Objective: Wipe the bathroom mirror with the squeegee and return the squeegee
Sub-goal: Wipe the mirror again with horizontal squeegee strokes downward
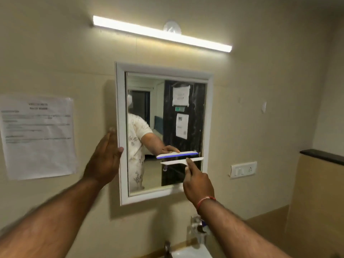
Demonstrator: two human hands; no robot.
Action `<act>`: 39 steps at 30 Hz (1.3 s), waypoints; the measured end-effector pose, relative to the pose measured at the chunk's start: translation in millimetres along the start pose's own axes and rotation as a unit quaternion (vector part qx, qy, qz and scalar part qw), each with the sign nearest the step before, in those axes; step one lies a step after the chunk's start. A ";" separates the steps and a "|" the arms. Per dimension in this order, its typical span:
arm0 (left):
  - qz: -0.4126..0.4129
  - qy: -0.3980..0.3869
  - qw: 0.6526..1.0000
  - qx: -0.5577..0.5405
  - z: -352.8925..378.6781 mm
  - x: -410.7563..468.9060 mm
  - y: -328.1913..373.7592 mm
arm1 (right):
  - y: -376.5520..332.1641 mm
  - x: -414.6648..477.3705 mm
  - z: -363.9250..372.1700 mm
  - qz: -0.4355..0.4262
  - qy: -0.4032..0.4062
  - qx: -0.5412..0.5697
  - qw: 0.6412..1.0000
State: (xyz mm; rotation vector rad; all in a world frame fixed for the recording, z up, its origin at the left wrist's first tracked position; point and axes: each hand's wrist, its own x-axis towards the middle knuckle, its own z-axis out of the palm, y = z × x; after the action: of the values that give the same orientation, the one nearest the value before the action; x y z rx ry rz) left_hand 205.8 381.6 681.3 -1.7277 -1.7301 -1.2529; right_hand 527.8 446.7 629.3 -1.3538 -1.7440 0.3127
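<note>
A white-framed mirror (210,116) hangs on the beige wall in front of me. My right hand (198,183) grips a white squeegee (175,162) by its handle. Its blade lies level against the lower right part of the glass, and a reflection with a blue strip shows just above it. My left hand (105,159) rests flat against the frame's left edge, thumb on the front of the frame and fingers on the wall side. It holds nothing.
A printed paper notice (37,136) is stuck to the wall at left. A lit tube light (162,33) runs above the mirror. A switch and socket plate (243,169) sits to the right, a tap (197,226) and a white basin (191,252) below, a dark ledge (322,156) far right.
</note>
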 end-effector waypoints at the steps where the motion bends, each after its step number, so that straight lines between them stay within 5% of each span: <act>1: -0.001 0.029 1.000 -0.006 -6.9 16.7 8.0 | -11.2 13.4 -10.6 -0.011 0.012 0.009 1.000; 13: -0.128 0.180 0.972 -0.075 -28.6 127.5 85.9 | -138.7 134.7 -113.4 -0.151 0.156 0.053 0.975; 39: -0.119 0.178 0.972 -0.099 -25.7 125.6 82.1 | -159.0 171.8 -115.7 -0.162 0.155 0.130 0.966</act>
State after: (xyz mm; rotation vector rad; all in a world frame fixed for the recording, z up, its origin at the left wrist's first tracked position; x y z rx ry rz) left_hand 254.3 421.7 820.0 -1.3114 -1.6728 -1.7711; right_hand 508.0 502.7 883.5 -0.8595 -1.5651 0.1316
